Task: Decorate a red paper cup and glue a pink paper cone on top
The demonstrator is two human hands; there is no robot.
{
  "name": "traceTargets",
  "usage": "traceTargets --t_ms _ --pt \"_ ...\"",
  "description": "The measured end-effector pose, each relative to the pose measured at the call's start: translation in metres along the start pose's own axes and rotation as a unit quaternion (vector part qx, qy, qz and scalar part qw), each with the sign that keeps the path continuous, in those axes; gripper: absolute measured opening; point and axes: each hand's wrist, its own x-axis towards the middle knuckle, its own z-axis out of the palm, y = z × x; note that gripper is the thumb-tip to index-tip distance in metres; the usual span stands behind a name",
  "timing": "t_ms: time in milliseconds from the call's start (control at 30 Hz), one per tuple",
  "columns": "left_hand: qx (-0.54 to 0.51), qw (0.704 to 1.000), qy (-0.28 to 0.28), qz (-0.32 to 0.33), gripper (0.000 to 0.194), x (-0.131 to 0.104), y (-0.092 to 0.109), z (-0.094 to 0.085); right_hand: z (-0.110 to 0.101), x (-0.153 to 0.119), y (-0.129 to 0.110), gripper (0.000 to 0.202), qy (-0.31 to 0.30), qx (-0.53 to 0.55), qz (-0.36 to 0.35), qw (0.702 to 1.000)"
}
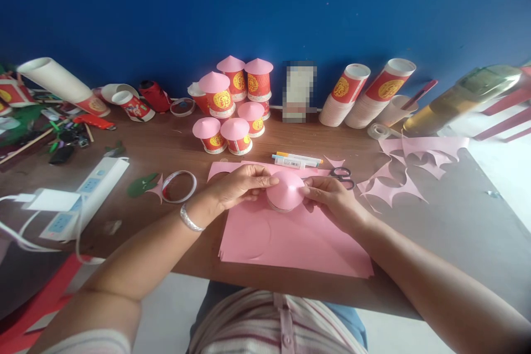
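Note:
A pink paper cone sits over a cup whose pale rim barely shows beneath it, above a stack of pink paper sheets. My left hand pinches the cone's left edge between thumb and fingers. On the right edge, my right hand grips the cone in the same way. Most of the cup under the cone is hidden. Behind my hands stand several red cups with pink cone tops. Black-handled scissors lie just beyond my right hand, beside pens.
Stacked paper cups lean at the back right, near a tape roll and a bottle. Pink offcuts lie on the right. A power strip, a white ring and clutter occupy the left.

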Motion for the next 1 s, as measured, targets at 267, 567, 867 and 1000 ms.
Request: traceTargets --t_ms 267,567,867,1000 --pt "0.007 1.000 -0.007 0.010 0.053 0.0034 -0.0035 -0.0008 0.0016 0.0006 -0.0015 0.057 0.001 0.004 0.007 1.000" --pt "0.004 1.000 0.001 0.000 0.055 0.0032 -0.0052 -0.0013 0.0016 0.0021 0.0007 0.057 -0.004 -0.002 0.002 1.000" --pt "-0.019 1.000 0.016 -0.010 0.051 0.0022 -0.0037 0.0015 0.0025 0.0020 0.0029 0.056 0.008 0.011 0.009 1.000" --pt "-0.001 1.000 0.013 0.005 0.053 0.0025 -0.0036 0.0025 0.0040 0.0037 0.0018 0.058 0.012 0.017 0.019 1.000"
